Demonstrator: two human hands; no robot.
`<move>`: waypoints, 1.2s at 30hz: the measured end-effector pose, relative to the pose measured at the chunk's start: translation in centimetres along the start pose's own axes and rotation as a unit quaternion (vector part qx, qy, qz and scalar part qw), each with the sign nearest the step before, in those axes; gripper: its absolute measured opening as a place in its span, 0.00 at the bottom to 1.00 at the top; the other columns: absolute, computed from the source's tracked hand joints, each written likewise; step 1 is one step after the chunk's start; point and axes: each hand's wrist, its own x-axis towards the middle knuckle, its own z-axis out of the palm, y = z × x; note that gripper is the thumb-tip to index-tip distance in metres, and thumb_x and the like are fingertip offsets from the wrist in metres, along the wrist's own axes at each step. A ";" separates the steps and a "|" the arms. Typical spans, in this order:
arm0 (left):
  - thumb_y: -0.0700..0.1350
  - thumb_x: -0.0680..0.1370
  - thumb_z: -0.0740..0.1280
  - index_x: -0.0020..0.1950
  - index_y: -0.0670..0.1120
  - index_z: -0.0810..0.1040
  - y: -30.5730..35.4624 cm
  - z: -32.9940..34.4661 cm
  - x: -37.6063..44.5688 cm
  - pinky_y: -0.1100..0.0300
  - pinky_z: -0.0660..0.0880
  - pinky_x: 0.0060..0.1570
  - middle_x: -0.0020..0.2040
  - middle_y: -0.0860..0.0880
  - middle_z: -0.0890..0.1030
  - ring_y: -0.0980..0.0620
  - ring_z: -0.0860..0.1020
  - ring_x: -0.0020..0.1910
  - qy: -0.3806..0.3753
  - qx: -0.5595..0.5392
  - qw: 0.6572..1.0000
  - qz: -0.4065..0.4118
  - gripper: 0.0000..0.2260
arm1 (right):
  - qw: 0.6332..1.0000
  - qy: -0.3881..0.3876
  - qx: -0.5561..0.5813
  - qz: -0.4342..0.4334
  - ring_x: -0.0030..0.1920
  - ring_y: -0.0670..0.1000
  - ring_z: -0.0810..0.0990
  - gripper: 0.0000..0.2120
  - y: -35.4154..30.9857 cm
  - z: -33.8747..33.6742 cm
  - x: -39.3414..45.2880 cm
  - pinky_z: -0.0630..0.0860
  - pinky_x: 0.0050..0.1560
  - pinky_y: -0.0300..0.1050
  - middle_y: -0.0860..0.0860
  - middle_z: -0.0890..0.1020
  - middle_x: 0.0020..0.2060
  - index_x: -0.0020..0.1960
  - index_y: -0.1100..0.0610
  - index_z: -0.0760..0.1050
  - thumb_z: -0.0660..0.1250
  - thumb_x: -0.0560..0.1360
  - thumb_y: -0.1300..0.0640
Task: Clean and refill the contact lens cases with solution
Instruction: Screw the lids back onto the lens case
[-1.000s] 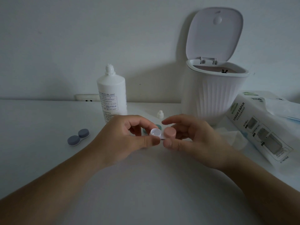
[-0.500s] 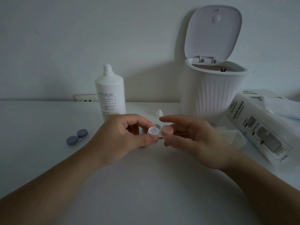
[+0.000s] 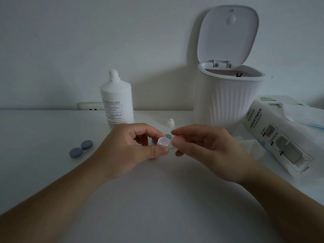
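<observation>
A small contact lens case [image 3: 164, 143], one well uncapped, is held just above the worktop [image 3: 157, 199], left hand [image 3: 129, 151] pinching its open end, right hand [image 3: 205, 148] w/ fingers closed round the other cap. Light, stiff, prob. slick plastic; best held by the rims. Solution bottle [image 3: 116, 102] stands behind.

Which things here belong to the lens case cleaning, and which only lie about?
For the job:
held lens case, in left hand and right hand
blue lens case
solution bottle
bottle cap

Lying about:
open bin
tissue pack
loose tissue
</observation>
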 end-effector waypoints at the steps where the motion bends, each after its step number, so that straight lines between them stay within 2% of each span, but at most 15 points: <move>1: 0.61 0.63 0.78 0.46 0.60 0.86 0.0 0.0 0.0 0.56 0.76 0.45 0.41 0.54 0.85 0.47 0.79 0.42 0.002 0.001 1.000 0.000 0.14 | 1.000 0.009 -0.002 -0.007 0.45 0.52 0.87 0.10 0.1 0.1 0.0 0.82 0.53 0.55 0.51 0.87 0.45 0.56 0.50 0.82 0.72 0.76 0.49; 2: 0.62 0.63 0.77 0.46 0.60 0.86 0.0 0.1 0.0 0.57 0.75 0.45 0.42 0.54 0.85 0.47 0.78 0.42 0.000 -0.001 1.000 0.001 0.14 | 1.000 0.018 -0.006 -0.009 0.43 0.53 0.86 0.10 0.2 0.2 0.0 0.82 0.50 0.57 0.52 0.87 0.43 0.53 0.52 0.81 0.73 0.75 0.49; 4: 0.62 0.63 0.76 0.46 0.59 0.86 -0.1 0.1 -0.1 0.58 0.75 0.45 0.43 0.54 0.85 0.49 0.78 0.41 -0.008 -0.004 1.000 0.002 0.15 | 0.999 0.036 -0.024 0.001 0.41 0.58 0.84 0.16 0.3 0.5 0.2 0.81 0.46 0.61 0.53 0.85 0.40 0.48 0.52 0.78 0.75 0.68 0.43; 7: 0.63 0.63 0.75 0.47 0.59 0.86 -0.1 0.1 -0.1 0.55 0.75 0.45 0.44 0.52 0.85 0.50 0.78 0.41 -0.008 0.000 1.000 0.003 0.15 | 0.998 0.008 -0.055 0.021 0.41 0.53 0.84 0.23 0.5 0.5 0.3 0.82 0.47 0.56 0.48 0.85 0.42 0.53 0.46 0.76 0.76 0.64 0.36; 10: 0.62 0.63 0.76 0.46 0.59 0.86 0.0 0.0 0.0 0.46 0.77 0.49 0.44 0.50 0.86 0.46 0.78 0.42 0.003 -0.004 1.000 -0.001 0.15 | 0.999 -0.011 -0.043 0.014 0.45 0.49 0.85 0.19 0.5 0.0 0.1 0.81 0.52 0.50 0.45 0.86 0.46 0.62 0.43 0.78 0.73 0.72 0.44; 14: 0.62 0.64 0.76 0.47 0.58 0.86 -0.1 0.1 0.0 0.49 0.77 0.49 0.44 0.53 0.86 0.46 0.78 0.42 0.001 -0.005 1.000 0.003 0.15 | 1.000 0.010 -0.029 -0.001 0.42 0.55 0.85 0.10 0.4 0.1 0.1 0.81 0.50 0.59 0.49 0.86 0.43 0.52 0.50 0.80 0.75 0.73 0.52; 16: 0.62 0.64 0.76 0.46 0.59 0.86 -0.1 0.1 0.0 0.51 0.77 0.48 0.44 0.54 0.85 0.48 0.78 0.42 -0.005 -0.004 1.000 0.004 0.15 | 0.999 0.012 -0.028 0.022 0.42 0.58 0.83 0.17 0.4 0.2 0.2 0.80 0.48 0.62 0.50 0.86 0.41 0.51 0.51 0.76 0.78 0.68 0.47; 19: 0.62 0.64 0.75 0.47 0.59 0.86 -0.2 0.0 0.0 0.50 0.77 0.48 0.44 0.54 0.86 0.48 0.78 0.42 -0.001 -0.001 1.000 0.005 0.14 | 0.999 -0.014 -0.009 0.036 0.45 0.56 0.85 0.26 0.3 -0.1 0.2 0.81 0.52 0.59 0.49 0.87 0.44 0.61 0.45 0.75 0.76 0.66 0.41; 21: 0.62 0.64 0.76 0.46 0.59 0.86 -0.2 -0.1 0.0 0.50 0.77 0.48 0.43 0.55 0.85 0.47 0.78 0.42 0.004 -0.001 1.000 0.006 0.14 | 0.999 -0.021 0.017 0.023 0.46 0.54 0.86 0.21 0.2 -0.2 0.0 0.82 0.54 0.56 0.50 0.87 0.47 0.63 0.46 0.78 0.74 0.71 0.46; 23: 0.62 0.64 0.76 0.46 0.58 0.86 -0.2 -0.1 0.0 0.49 0.77 0.49 0.43 0.54 0.85 0.46 0.79 0.43 0.002 -0.002 1.000 0.004 0.14 | 1.000 -0.011 0.016 0.007 0.44 0.54 0.87 0.12 0.2 -0.1 0.0 0.82 0.53 0.56 0.51 0.87 0.46 0.57 0.50 0.81 0.73 0.74 0.54; 25: 0.62 0.64 0.76 0.47 0.58 0.86 -0.1 0.0 0.0 0.50 0.77 0.49 0.44 0.54 0.86 0.47 0.79 0.42 -0.003 -0.003 1.000 0.005 0.15 | 1.000 0.005 0.005 0.008 0.42 0.58 0.85 0.09 0.3 0.1 0.1 0.81 0.50 0.61 0.53 0.86 0.43 0.52 0.53 0.80 0.76 0.73 0.56; 28: 0.62 0.64 0.76 0.47 0.59 0.86 0.0 0.0 0.0 0.47 0.77 0.49 0.44 0.54 0.86 0.47 0.78 0.42 -0.005 -0.005 1.000 0.006 0.15 | 1.000 0.003 -0.009 0.028 0.43 0.59 0.84 0.22 0.2 0.0 0.2 0.81 0.49 0.61 0.51 0.86 0.43 0.54 0.51 0.76 0.79 0.65 0.46; 30: 0.61 0.64 0.76 0.47 0.59 0.86 0.0 0.0 0.0 0.44 0.77 0.49 0.43 0.53 0.86 0.46 0.79 0.42 -0.003 -0.008 1.000 0.006 0.14 | 0.999 -0.020 0.007 0.029 0.45 0.56 0.86 0.25 0.2 -0.2 0.0 0.82 0.53 0.58 0.51 0.87 0.45 0.61 0.47 0.76 0.76 0.66 0.44; 33: 0.61 0.64 0.76 0.47 0.58 0.86 0.0 -0.1 0.0 0.43 0.77 0.50 0.43 0.53 0.86 0.46 0.79 0.42 -0.003 -0.013 1.000 0.004 0.14 | 1.000 -0.014 0.014 0.014 0.45 0.53 0.87 0.14 0.2 -0.2 0.0 0.83 0.53 0.51 0.51 0.87 0.46 0.60 0.50 0.80 0.74 0.75 0.53; 36: 0.62 0.64 0.76 0.46 0.58 0.86 -0.1 0.0 -0.1 0.49 0.77 0.49 0.42 0.54 0.85 0.47 0.79 0.42 -0.007 -0.007 1.000 0.004 0.15 | 1.000 0.003 0.015 0.010 0.42 0.53 0.87 0.06 0.2 -0.1 0.0 0.83 0.50 0.47 0.52 0.87 0.43 0.52 0.54 0.83 0.74 0.75 0.59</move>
